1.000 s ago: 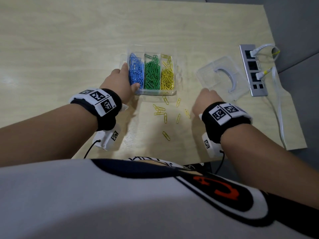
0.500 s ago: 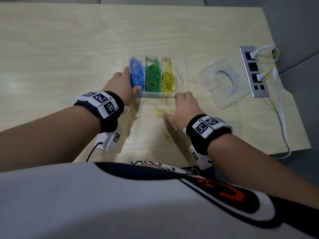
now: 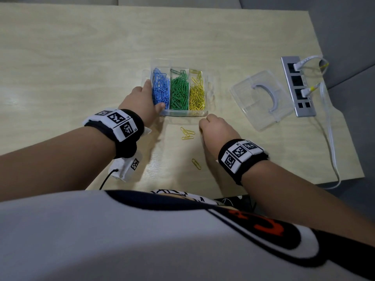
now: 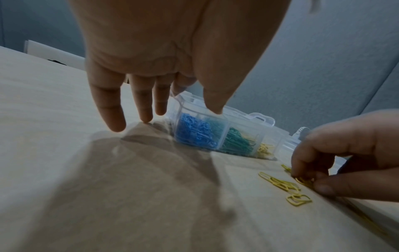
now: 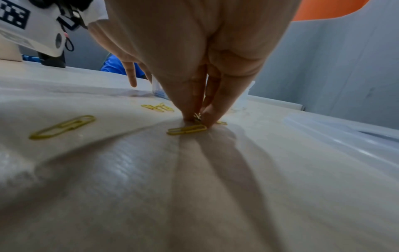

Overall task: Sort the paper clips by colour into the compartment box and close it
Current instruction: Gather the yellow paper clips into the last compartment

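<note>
Several loose yellow wire paper clips lie on the pale wooden counter.
Right grip is clamped on a few of them. Just beyond, the clear plastic three-compartment box holds blue, green and yellow clips, left to right. Left grip, fingers straight, touches its near-left corner. Clear plastic lid lies right, apart.

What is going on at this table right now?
A person is sorting paper clips. The left hand rests against the clear compartment box, which holds blue clips, green clips and yellow clips in separate compartments. The right hand pinches yellow paper clips on the table; other loose clips lie nearby. The lid lies apart, to the right.
</note>
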Demonstrator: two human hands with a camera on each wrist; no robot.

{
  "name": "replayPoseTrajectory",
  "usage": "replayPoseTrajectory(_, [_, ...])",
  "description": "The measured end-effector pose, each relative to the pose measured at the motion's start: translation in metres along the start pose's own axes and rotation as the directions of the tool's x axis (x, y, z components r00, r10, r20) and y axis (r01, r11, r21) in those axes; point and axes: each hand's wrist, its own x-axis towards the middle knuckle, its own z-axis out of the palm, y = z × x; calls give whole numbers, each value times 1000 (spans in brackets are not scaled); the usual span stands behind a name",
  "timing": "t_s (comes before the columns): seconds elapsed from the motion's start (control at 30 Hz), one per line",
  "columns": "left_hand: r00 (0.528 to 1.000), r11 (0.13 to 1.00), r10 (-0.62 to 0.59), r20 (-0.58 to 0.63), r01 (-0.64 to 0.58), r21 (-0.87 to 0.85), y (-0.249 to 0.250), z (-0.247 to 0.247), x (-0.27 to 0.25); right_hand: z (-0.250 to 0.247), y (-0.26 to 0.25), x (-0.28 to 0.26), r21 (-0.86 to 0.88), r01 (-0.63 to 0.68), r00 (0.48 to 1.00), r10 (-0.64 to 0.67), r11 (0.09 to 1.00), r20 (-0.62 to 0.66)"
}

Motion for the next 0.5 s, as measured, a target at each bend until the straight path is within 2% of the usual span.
replayPoseTrajectory(0.17, [1000, 1000, -2, 5, 2, -2, 0, 0, 1, 2, 7, 10, 28, -41, 999, 41, 999, -4])
replayPoseTrajectory(0.33, [1000, 1000, 0, 8, 0, -2, 0, 0, 0, -2, 9, 12, 148, -168, 986, 164, 974, 43])
replayPoseTrajectory(0.43, [1000, 1000, -1, 9, 1, -9, 0, -1, 0, -20, 11, 11, 327, -247, 956, 285, 912, -73])
replayPoseTrajectory(0.5, [1000, 1000, -5, 12, 5, -11, 0, -1, 0, -33, 10, 15, 434, -210, 923, 325, 876, -208])
